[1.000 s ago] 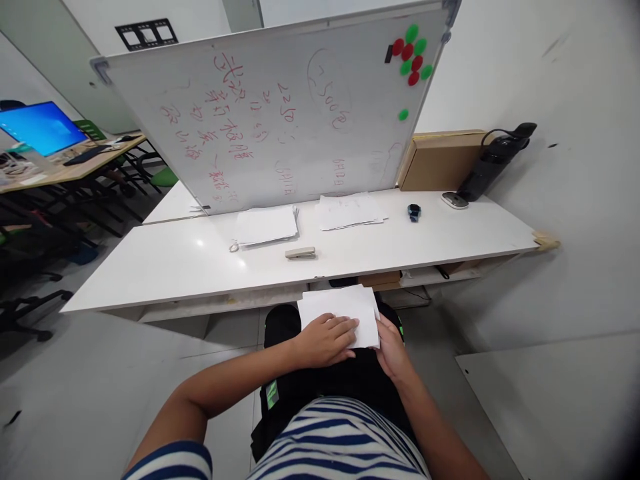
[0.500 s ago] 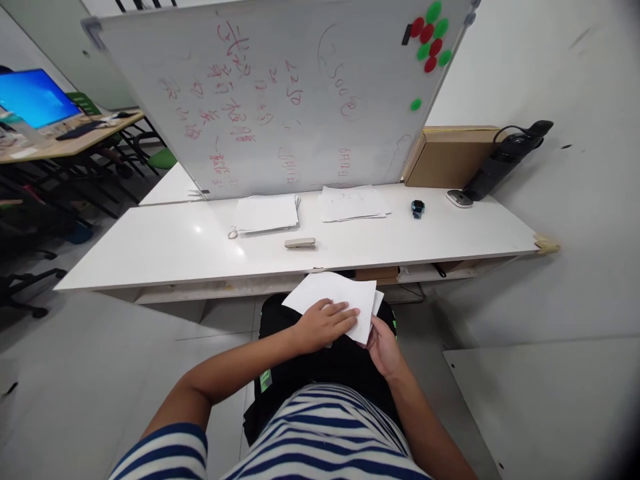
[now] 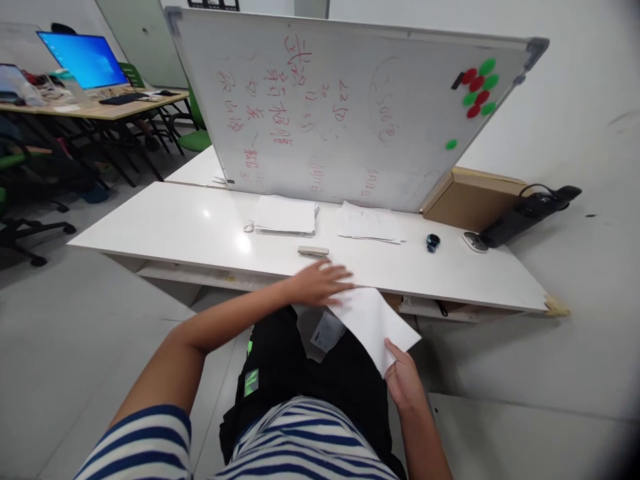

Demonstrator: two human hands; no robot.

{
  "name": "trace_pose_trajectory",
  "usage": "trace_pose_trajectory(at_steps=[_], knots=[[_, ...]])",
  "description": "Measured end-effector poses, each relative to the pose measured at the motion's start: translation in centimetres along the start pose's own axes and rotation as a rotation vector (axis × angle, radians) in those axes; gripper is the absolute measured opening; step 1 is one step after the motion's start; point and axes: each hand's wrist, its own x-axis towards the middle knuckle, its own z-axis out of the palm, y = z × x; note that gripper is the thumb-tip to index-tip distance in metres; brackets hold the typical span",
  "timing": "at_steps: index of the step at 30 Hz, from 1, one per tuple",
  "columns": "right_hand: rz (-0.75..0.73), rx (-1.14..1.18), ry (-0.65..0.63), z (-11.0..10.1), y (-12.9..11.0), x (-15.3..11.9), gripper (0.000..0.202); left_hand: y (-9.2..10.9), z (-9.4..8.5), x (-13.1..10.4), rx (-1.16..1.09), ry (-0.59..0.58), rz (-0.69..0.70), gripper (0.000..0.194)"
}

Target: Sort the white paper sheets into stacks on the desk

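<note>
I see right hand (image 3: 404, 380) clamped on white paper (image 3: 375, 323), nearside right of stapler (image 3: 313, 251); left hand (image 3: 317, 283) just nearside of stapler, fingers apart, paper contact unclear.

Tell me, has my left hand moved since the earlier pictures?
Yes. Your left hand has moved forward, nearer the stapler; in view it now overlaps the white desk's front edge.

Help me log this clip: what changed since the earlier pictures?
The paper has swung rightward, still gripped by the right hand. The left hand has moved from the paper's middle toward the stapler; contact with the paper is unclear. Paper stacks, watch and stapler stayed put.
</note>
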Motion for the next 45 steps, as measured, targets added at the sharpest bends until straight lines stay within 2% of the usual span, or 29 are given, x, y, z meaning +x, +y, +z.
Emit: trace_pose_trajectory(at_steps=[2, 4, 6, 8, 11, 15, 20, 26, 29, 35, 40, 43, 45], knots=[[0.023, -0.136, 0.127, -2.0, 0.6, 1.0, 0.049, -5.3, 0.1, 0.3, 0.041, -0.08, -0.363, 0.042], [-0.018, -0.303, 0.236, -3.8, 1.1, 1.6, 0.048, -10.3, 0.8, -0.2, 0.047, -0.13, -0.683, 0.048], [-0.067, -0.391, 0.274, -5.2, 1.7, 1.6, 0.048, -13.7, 2.3, -1.3, 0.0, -0.206, -0.846, 0.052], [-0.089, -0.393, 0.291, -5.9, 2.2, 1.1, 0.05, -15.4, 4.1, -2.5, -0.012, -0.245, -0.889, 0.041], [-0.088, -0.354, 0.303, -5.9, 2.9, 0.1, 0.052, -15.7, 6.3, -4.0, 0.065, -0.18, -0.86, 0.038], [-0.078, -0.317, 0.272, -4.9, 3.3, -0.7, 0.052, -15.1, 7.0, -4.2, 0.139, -0.148, -0.853, 0.039], [-0.114, -0.35, 0.298, -4.0, 3.6, -1.0, 0.048, -15.7, 5.9, -3.2, 0.178, -0.07, -0.989, 0.031], [-0.13, -0.339, 0.286, -4.2, 3.8, -1.0, 0.043, -17.2, 4.0, -3.4, 0.124, 0.164, -1.155, 0.031], [-0.133, -0.374, 0.279, -4.5, 4.1, -0.8, 0.04, -17.6, 3.3, -3.7, 0.071, 0.265, -1.18, 0.029], [-0.109, -0.362, 0.266, -4.5, 5.2, -0.4, 0.041, -17.5, 2.3, -3.8, -0.019, 0.389, -1.221, 0.021], [-0.102, -0.359, 0.277, -4.1, 5.4, -0.6, 0.038, -17.9, 2.2, -3.6, -0.287, 0.507, -1.281, 0.017], [-0.091, -0.354, 0.279, -3.9, 5.0, -1.2, 0.033, -18.3, 1.9, -3.3, -0.476, 0.662, -1.391, 0.011], [-0.084, -0.343, 0.261, -3.6, 4.4, -1.8, 0.03, -17.4, 1.1, -3.2, -0.557, 0.811, -1.492, 0.008]])
